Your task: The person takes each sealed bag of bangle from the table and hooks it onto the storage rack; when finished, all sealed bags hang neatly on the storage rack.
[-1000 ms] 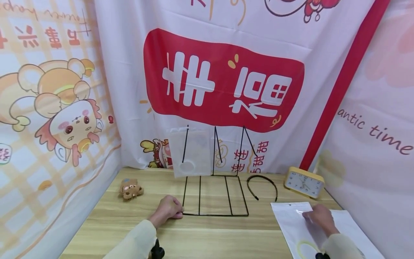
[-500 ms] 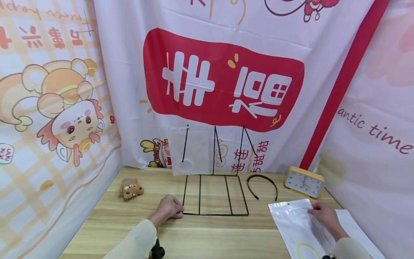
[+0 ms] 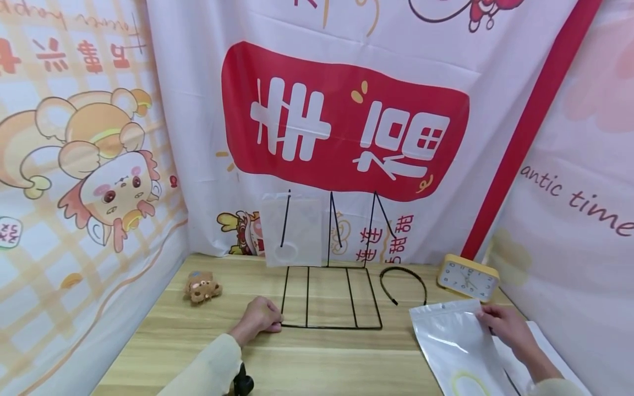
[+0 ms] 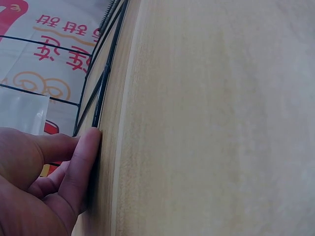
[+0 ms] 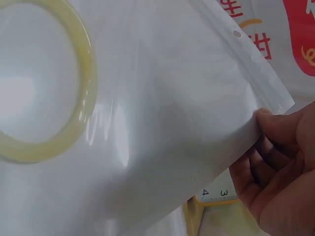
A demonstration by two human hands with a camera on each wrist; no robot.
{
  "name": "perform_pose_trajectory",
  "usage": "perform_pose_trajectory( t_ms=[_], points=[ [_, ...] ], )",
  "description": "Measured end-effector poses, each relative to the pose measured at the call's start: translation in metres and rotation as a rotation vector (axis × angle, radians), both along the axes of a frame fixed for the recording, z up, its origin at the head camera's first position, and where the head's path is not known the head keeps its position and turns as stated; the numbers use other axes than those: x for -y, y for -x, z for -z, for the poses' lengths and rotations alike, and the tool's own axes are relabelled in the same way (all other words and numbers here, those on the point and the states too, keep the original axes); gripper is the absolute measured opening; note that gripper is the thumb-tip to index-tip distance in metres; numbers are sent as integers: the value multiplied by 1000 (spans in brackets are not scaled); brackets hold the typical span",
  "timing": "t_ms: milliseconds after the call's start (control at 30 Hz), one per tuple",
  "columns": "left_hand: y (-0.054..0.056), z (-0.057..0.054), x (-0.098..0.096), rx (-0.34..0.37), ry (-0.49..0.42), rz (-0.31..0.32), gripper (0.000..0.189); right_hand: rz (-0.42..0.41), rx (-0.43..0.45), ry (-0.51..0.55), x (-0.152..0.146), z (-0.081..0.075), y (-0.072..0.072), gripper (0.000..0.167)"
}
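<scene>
My left hand (image 3: 260, 315) pinches the front left corner of a black wire rack (image 3: 332, 328) standing on the table. In the left wrist view, its thumb and fingertips close on the dark front bar. A whitish zip bag (image 3: 311, 231) with a faint ring shape hangs on the rack's left prong. At the right, my right hand (image 3: 510, 330) pinches the upper right edge of another zip bag (image 3: 441, 330), its top end raised. The right wrist view shows a pale yellow ring (image 5: 87, 64) in this bag, like a bangle, partly cut off by the frame.
A black headband (image 3: 405, 269) lies right of the rack, and a yellow alarm clock (image 3: 468, 279) stands behind the held bag. To the left sits a small brown bear toy (image 3: 201, 287). Another white sheet or bag (image 3: 550, 344) lies under my right arm. Printed cloth (image 3: 346, 121) hangs behind the table.
My right hand has taken hold of the bag's edge and lifted its top end, moving slightly right. My left hand stays on the rack's corner.
</scene>
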State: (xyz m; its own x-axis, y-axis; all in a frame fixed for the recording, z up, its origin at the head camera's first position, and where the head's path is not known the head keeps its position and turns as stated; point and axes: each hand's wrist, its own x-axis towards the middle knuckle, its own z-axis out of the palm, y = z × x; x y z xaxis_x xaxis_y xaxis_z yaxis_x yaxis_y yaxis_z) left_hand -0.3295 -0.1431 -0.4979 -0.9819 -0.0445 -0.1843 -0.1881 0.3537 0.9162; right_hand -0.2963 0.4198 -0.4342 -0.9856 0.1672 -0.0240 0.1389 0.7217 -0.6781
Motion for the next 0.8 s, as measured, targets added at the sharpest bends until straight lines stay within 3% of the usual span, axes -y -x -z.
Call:
perform_pose_trajectory(
  t_ms=[100,233,433,800],
  points=[
    [0,-1,-1,-8,4,-1,9,14,5,31,3,-12,-4,53],
    [0,-2,-1,-4,17,-5,9,22,-2,109,11,-26,-12,59],
    [0,-2,-1,13,13,-10,9,-25,-37,232,28,-42,-27,53],
    [3,-1,-1,38,23,-2,9,-124,-216,329,77,-70,-38,34]
  ],
)
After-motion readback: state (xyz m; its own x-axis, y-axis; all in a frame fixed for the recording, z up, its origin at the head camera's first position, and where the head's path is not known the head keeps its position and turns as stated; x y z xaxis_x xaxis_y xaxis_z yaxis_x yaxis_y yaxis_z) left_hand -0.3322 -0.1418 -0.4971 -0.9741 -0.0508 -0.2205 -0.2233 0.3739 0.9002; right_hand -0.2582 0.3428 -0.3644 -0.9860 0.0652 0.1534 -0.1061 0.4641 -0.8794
